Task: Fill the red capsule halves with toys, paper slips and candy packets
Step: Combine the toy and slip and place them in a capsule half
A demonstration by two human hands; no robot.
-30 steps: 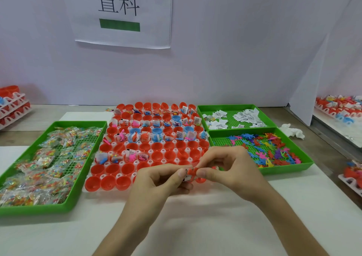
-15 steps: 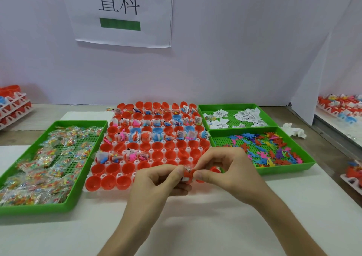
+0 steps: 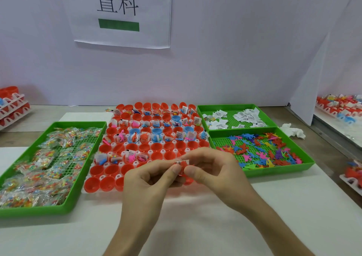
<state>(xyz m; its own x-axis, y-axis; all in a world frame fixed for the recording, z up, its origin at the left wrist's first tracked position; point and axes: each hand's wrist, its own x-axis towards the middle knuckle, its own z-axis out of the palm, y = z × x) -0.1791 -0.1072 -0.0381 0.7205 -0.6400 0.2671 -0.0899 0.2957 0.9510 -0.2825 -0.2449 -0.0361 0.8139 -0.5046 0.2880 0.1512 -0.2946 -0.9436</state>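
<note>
A white rack of red capsule halves (image 3: pixel 109 172) fills the middle of the table; many back rows hold toys and paper slips, while the near rows are bare red cups. My left hand (image 3: pixel 148 179) and my right hand (image 3: pixel 213 169) meet over the rack's front right corner. Together they pinch a small red toy with a white paper slip (image 3: pixel 181 162) between thumbs and forefingers. Candy packets (image 3: pixel 45 158) lie in the green tray on the left. Paper slips (image 3: pixel 242 116) and coloured toys (image 3: pixel 260 150) sit in the two green trays on the right.
A white wall with a printed sign (image 3: pixel 121 13) stands behind the trays. Stacked racks of capsules (image 3: pixel 11 107) sit far left, more filled racks (image 3: pixel 340 107) far right. A crumpled white tissue (image 3: pixel 292 131) lies right of the slip tray. The white tabletop (image 3: pixel 195 222) extends toward me.
Both hands stay over the rack's front right corner, fingers shifting slightly on the red toy and slip. Nothing else has moved.
</note>
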